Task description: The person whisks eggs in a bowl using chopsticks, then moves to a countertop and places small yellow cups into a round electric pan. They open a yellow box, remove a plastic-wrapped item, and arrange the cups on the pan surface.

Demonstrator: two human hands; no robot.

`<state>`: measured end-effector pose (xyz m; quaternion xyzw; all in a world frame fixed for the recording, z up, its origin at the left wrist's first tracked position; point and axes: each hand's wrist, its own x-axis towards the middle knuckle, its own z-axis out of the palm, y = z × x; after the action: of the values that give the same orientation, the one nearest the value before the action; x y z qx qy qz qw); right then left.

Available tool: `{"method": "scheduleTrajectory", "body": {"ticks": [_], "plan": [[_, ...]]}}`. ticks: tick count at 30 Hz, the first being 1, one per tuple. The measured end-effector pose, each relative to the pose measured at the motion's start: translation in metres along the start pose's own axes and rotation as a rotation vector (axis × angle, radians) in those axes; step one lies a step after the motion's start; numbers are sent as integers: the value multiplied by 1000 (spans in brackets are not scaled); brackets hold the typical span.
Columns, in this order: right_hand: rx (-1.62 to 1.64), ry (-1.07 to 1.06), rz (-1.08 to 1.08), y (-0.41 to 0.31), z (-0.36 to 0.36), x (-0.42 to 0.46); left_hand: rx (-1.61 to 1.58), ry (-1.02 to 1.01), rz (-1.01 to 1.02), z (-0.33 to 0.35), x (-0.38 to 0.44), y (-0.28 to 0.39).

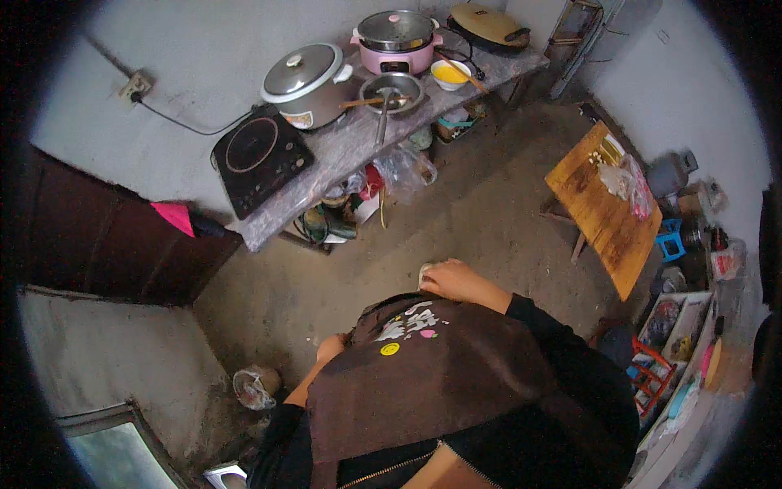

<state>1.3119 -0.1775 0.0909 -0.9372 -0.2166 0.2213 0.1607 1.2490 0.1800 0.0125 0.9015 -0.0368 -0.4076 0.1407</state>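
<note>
In front of the brown apron (440, 373), my right hand (455, 281) has its fingers curled around a small pale item (423, 276). Most of that item is hidden, so its kind is unclear. My left hand (332, 347) is low at the apron's left side. The apron covers its fingers, and whatever they might hold is out of sight. Both hands are over the bare floor (293, 287), apart from the furniture.
A plastic-covered table (333, 150) bears an induction cooker (259, 153), a rice cooker (305, 82), a pink electric pot (397, 55), a metal bowl (410, 91) and a bowl of yellow liquid (451, 74). A wooden table (602, 226) stands right; a waste bin (253, 388) is lower left.
</note>
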Motion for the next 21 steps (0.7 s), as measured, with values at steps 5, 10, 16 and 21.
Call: {"method": "scheduleTrajectory", "body": {"ticks": [5, 10, 16, 21], "plan": [[5, 145, 65, 73, -79, 41, -136, 269, -158, -43, 46, 64], [-55, 240, 200, 138, -116, 47, -210, 471, -69, -117, 96, 109], [289, 158, 280, 139, -137, 86, -247, 372, 70, -206, 158, 150], [945, 73, 221, 104, -132, 147, -217, 338, 352, -258, 193, 183]]}}
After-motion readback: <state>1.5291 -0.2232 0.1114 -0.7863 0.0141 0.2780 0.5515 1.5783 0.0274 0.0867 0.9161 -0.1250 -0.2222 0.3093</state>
